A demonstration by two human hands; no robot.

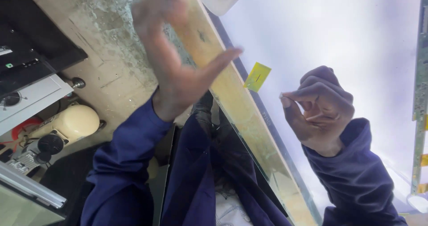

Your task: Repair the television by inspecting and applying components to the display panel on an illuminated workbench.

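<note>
Where the glowing white panel [339, 34] meets its long yellowish edge strip [232, 92], running diagonally from top centre down to bottom right. Plenty of open room across the panel's lit face; tighter at the far right, hemmed by a greenish side strip [420, 74] with small yellow tabs. Small yellow tape tag [257, 76] stuck at the panel's near edge, just beside the strip and between the two hands. Left of the strip, bare scuffed concrete floor [111, 38], bounded by a black and white cabinet [31, 65] and a cream-coloured machine [71, 123] among cables. Left hand [178, 61] raised above the strip, blurred, fingers spread wide, holding nothing. Right hand [318, 107] over the panel, fingers curled narrow, thumb and forefinger pinched together; whether anything sits in the pinch, too small to tell. Dark blue sleeves [356, 172] on both arms.
</note>
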